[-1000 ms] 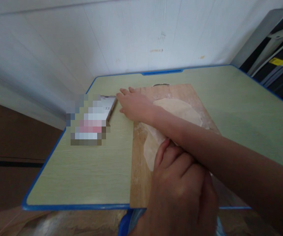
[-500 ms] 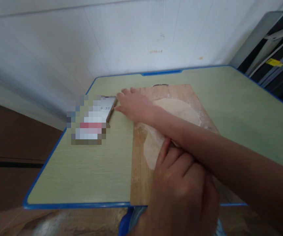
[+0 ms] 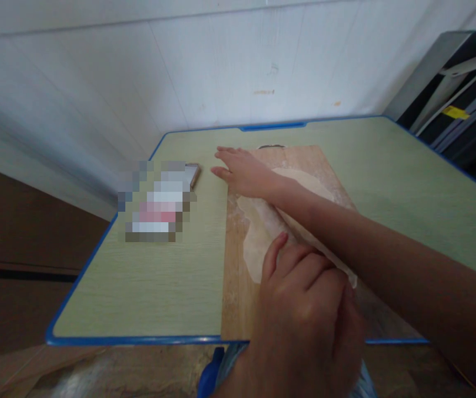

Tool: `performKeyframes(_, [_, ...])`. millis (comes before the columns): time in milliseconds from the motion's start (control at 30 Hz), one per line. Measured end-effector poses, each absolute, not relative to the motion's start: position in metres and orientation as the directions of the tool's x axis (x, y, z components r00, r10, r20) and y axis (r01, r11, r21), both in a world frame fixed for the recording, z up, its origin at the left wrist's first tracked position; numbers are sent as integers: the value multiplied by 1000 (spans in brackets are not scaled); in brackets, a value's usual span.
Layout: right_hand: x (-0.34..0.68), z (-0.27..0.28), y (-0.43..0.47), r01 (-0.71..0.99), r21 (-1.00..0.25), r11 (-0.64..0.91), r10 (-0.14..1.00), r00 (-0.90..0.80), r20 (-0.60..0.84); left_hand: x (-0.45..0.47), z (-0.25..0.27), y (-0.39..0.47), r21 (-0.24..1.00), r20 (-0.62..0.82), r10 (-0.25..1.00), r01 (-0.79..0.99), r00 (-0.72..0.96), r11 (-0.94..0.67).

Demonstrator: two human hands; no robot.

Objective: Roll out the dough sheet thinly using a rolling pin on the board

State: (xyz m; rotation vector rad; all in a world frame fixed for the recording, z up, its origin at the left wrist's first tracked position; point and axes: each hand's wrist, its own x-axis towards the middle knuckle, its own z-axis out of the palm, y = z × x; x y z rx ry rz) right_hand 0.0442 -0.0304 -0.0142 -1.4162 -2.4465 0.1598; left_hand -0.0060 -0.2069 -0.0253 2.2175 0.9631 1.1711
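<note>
A thin, flat sheet of pale dough (image 3: 253, 251) lies on a wooden board (image 3: 233, 309) dusted with flour. Across it runs a floured rod that looks like a rolling pin (image 3: 273, 222), mostly covered by my hands and forearm. My left hand (image 3: 308, 298) is closed at the near side, its fingers curled over the rod. Reaching in from the right, my right hand (image 3: 242, 172) lies over the board's far left part, palm down with fingers spread past the edge. Whether its palm presses on the rod is hidden.
A phone (image 3: 194, 174), partly blurred out, lies left of the board on the light green table (image 3: 138, 298) with a blue rim. A white wall (image 3: 221, 66) stands behind. Dark folded items with a yellow tag (image 3: 456, 113) lean at the back right.
My right hand has drawn back to the right, away from the phone, with its forearm. More of the dough's near right edge shows. My left hand stays closed in nearly the same place.
</note>
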Motion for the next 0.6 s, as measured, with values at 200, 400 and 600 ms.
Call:
performKeyframes(200, [12, -8, -49, 810, -177, 560, 828, -534, 173, -10, -25, -207, 701, 570, 785, 356, 241, -618])
performKeyframes(400, [54, -17, -26, 809, -231, 541, 840, -506, 196, -5, -23, -205, 670, 494, 764, 378, 415, -639])
performKeyframes(600, [21, -13, -47, 837, -192, 513, 855, -477, 206, -11, -23, -210, 706, 574, 784, 343, 235, -620])
